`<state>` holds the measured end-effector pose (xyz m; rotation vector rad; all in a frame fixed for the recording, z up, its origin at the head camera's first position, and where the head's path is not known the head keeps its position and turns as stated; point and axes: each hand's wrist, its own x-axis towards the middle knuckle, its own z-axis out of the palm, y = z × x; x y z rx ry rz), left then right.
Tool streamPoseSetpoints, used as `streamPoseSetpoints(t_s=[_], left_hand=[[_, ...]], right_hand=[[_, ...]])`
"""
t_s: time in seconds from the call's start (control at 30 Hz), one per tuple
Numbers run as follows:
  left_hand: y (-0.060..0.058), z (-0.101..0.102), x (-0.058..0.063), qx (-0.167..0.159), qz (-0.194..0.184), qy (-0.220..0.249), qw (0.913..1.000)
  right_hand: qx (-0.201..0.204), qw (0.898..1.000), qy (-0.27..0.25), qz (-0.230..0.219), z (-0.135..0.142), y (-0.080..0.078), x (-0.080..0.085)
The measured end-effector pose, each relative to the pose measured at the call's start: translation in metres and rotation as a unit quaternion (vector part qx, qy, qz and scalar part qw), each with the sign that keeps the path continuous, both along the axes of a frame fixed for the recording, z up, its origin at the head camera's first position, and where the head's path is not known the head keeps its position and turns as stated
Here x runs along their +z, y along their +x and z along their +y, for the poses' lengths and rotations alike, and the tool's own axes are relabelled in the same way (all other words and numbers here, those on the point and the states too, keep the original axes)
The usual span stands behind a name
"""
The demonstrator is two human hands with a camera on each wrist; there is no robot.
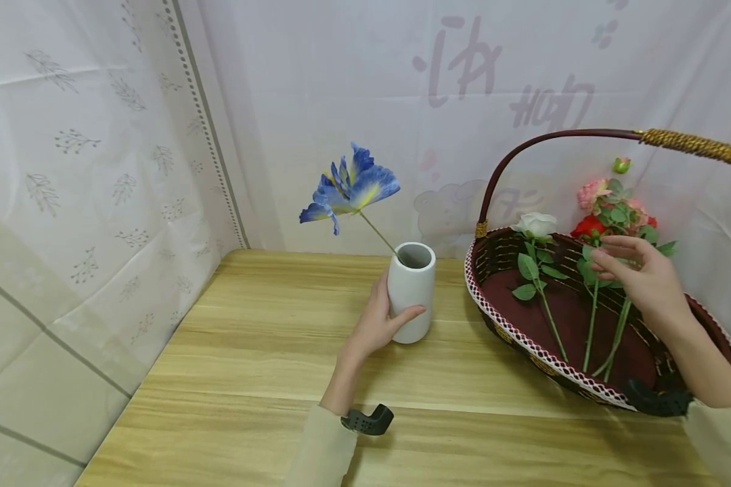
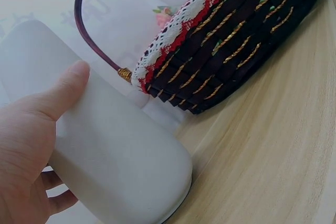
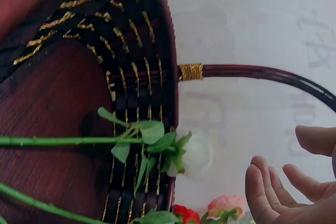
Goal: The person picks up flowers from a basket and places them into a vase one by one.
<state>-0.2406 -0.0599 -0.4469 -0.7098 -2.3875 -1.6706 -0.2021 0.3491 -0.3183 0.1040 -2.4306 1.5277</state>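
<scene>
My left hand (image 1: 379,321) grips a white vase (image 1: 411,297) that stands upright on the table, thumb across its front. In the left wrist view the thumb lies along the vase (image 2: 121,140) and the fingers reach behind it. A blue and yellow artificial flower (image 1: 353,186) leans left out of the vase mouth. My right hand (image 1: 648,281) hovers above the basket (image 1: 493,318), fingers loosely bent and holding nothing, as the right wrist view also shows. Below and beside it are a white rose (image 1: 535,225), a red flower (image 1: 587,226) and pink flowers (image 1: 593,193), their stems inside the basket.
The basket's tall arched handle (image 1: 542,138) rises above the flowers. A small green-pink bud (image 1: 622,165) shows behind them. Wooden tabletop (image 1: 250,379) extends left and in front of the vase. Printed white curtains (image 1: 317,81) hang behind the table and at its left side.
</scene>
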Motion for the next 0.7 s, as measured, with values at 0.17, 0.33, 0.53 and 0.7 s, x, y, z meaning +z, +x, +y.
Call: streamPoseSetpoints(t_s=[0.17,0.33,0.53,0.7], left_hand=[[0.0,0.0,0.001,-0.003,0.0,0.0,1.0],[0.0,0.0,0.001,-0.002,-0.001,-0.001,1.0],[-0.001,0.0,0.0,-0.004,0.003,0.001,1.0],[-0.002,0.0,0.0,-0.003,0.006,0.002,1.0]], right_hand=[[-0.008,1.0,0.006,-0.014,0.012,-0.006,-0.005],[-0.023,0.999,0.003,-0.03,0.027,-0.014,-0.009],[-0.044,0.997,0.013,-0.059,0.04,-0.018,-0.013],[-0.04,0.996,-0.012,-0.074,0.049,-0.02,-0.014]])
